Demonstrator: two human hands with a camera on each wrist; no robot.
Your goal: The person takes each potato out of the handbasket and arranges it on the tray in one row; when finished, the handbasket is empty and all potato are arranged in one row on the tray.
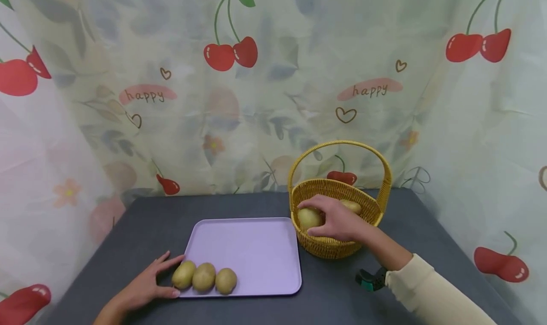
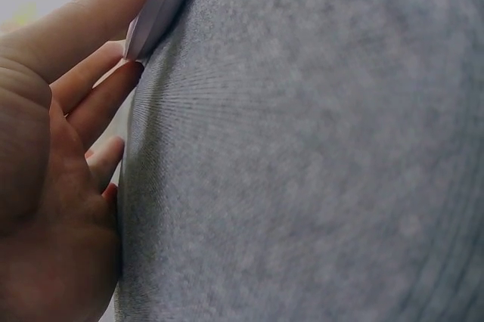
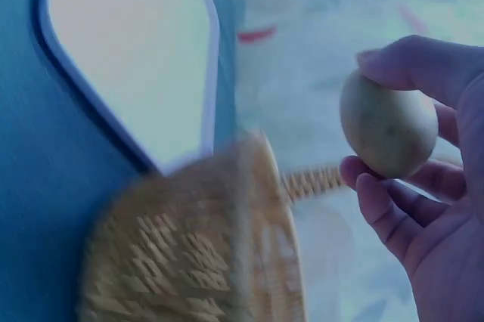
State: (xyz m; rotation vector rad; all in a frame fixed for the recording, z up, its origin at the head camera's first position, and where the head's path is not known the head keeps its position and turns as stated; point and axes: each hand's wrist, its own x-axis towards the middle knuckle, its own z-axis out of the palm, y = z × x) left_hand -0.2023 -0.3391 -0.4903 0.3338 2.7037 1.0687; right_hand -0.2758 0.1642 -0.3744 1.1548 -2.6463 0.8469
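Note:
My right hand (image 1: 335, 218) pinches a potato (image 3: 389, 122) between thumb and fingers at the mouth of the yellow wicker basket (image 1: 326, 249). Behind that hand, another potato (image 1: 351, 206) lies inside the basket, partly hidden. At the near left corner of the lilac tray (image 1: 260, 254), my left hand (image 1: 143, 282) rests with fingers extended, thumb and fingertips touching the rim. Three potatoes sit in a row along the tray's near edge: the left one (image 1: 184, 274) beside my left hand, a middle one (image 1: 203, 277) and the right one (image 1: 226, 281).
A dark grey cloth (image 1: 239, 313) covers the table. The basket's tall arched handle (image 1: 342, 143) rises above its rim, to the right of the tray. A cherry-printed curtain (image 1: 265, 102) hangs behind the table and along both sides.

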